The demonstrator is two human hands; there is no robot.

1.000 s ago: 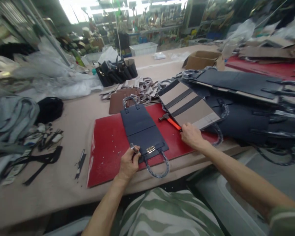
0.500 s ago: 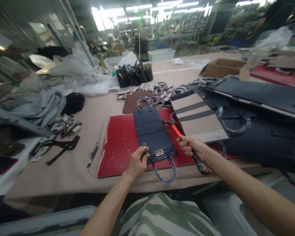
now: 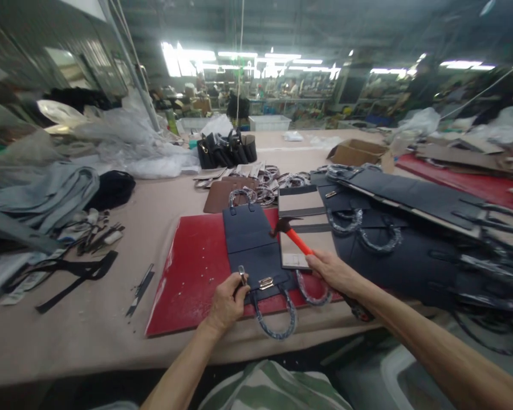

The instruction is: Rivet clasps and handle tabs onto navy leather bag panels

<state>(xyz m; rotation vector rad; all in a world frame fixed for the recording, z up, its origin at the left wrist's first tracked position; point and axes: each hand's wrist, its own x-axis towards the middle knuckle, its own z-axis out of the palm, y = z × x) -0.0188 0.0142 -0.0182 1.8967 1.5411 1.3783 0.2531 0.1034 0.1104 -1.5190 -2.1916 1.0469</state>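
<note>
Workshop view filled by a long beige table (image 3: 89, 341). At 3 o'clock navy bag panels (image 3: 410, 228) are heaped. At centre a red mat (image 3: 188, 279) is laid, with a flat navy bag (image 3: 250, 239) spread on it. An orange-handled hammer (image 3: 298, 240) is gripped by the right hand (image 3: 331, 272), fingers clamped round the handle, its head raised over the bag toward 1 o'clock. A small metal tool (image 3: 241, 274) is pinched upright by the closed fingers of the left hand (image 3: 227, 302) at the bag's 7 o'clock corner, just beside a gold clasp (image 3: 265, 282).
</note>
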